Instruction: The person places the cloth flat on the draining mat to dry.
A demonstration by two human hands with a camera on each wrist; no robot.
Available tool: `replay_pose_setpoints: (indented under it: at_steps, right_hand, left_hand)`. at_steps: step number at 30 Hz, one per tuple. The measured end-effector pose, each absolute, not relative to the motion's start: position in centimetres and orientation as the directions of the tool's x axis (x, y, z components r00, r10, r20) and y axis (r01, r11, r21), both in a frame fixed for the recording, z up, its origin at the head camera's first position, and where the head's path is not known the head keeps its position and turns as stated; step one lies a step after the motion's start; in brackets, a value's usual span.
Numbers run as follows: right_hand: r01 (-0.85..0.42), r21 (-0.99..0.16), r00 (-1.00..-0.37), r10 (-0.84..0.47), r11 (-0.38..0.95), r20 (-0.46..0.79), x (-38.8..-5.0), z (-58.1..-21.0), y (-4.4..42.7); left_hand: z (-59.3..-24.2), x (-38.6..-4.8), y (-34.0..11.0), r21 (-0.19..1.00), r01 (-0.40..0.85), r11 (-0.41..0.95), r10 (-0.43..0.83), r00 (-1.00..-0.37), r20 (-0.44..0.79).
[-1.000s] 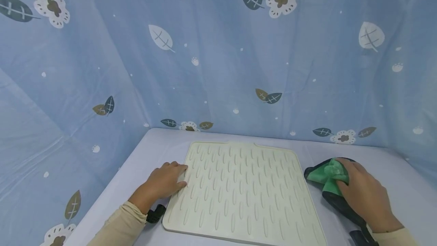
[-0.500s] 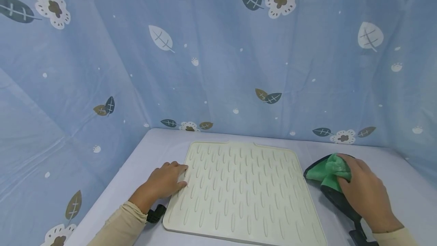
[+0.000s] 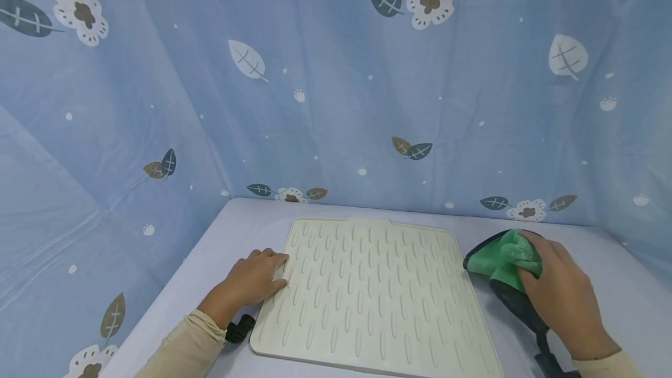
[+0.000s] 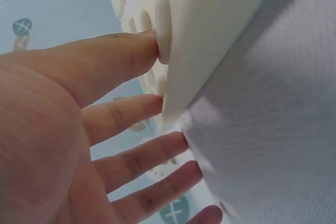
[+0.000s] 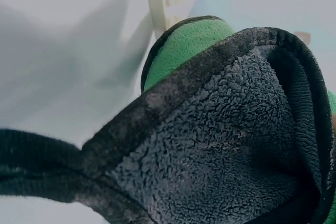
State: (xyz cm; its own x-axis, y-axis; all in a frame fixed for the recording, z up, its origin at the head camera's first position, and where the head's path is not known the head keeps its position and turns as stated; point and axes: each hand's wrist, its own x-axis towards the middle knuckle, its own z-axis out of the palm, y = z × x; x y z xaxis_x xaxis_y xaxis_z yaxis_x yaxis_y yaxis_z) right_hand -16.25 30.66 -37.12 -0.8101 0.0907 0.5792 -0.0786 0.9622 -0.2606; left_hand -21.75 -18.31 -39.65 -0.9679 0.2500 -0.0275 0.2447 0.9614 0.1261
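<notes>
The right hand (image 3: 562,293) has a closed grip: thumb and fingers pinch a bunched part of a cloth (image 3: 517,252), bright green on one face and dark grey on the other, with a black border. The grip of the left hand (image 3: 249,279) is loose and spread, with hold of nothing; its thumb tip rests on the top of a mat (image 3: 367,296), against a raised ridge, and the index fingertip touches the mat near its edge. Its other fingers fan out lower, beside the mat.

The cloth is on the person's right, just beside the mat's right edge; whether the two touch I cannot tell. Part of the cloth hangs toward the person, below the right hand. The mat is cream-coloured, lies flat between the hands and bears rows of narrow oval ridges.

Beige sleeves (image 3: 184,346) cover both forearms, and a small black device (image 3: 240,328) sits under the left wrist. Beneath everything is a white-covered surface (image 3: 252,223). Behind and to the left hangs a blue curtain (image 3: 325,127) printed with leaves, flowers and paw marks.
</notes>
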Motion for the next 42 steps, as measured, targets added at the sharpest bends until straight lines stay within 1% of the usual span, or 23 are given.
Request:
replay_pose_setpoints:
  at_steps: [9,22,26,33,42]
  right_hand:
    - [-0.119,-0.262,-0.777,0.074,0.958,0.626,-15.9,-36.6,30.0]
    - [-0.135,-0.276,-0.784,0.068,0.952,0.617,-15.3,-36.0,28.5]
    - [-0.166,-0.279,-0.771,0.052,0.946,0.635,-15.1,-35.6,28.1]
    - [-0.205,-0.293,-0.766,0.033,0.934,0.642,-14.7,-35.3,27.2]
    - [-0.325,-0.258,-0.704,-0.051,0.91,0.708,-15.1,-35.1,25.5]
  left_hand:
    - [-39.5,-21.8,-18.3,0.125,0.244,0.962,0.25,-0.968,-0.035]
    - [-39.6,-21.8,-18.4,0.126,0.245,0.961,0.251,-0.967,-0.036]
    - [-39.7,-21.7,-18.5,0.125,0.246,0.961,0.252,-0.967,-0.034]
    - [-39.7,-21.9,-18.4,0.126,0.249,0.96,0.255,-0.967,-0.03]
    - [-39.8,-22.0,-18.5,0.119,0.247,0.962,0.253,-0.967,-0.03]
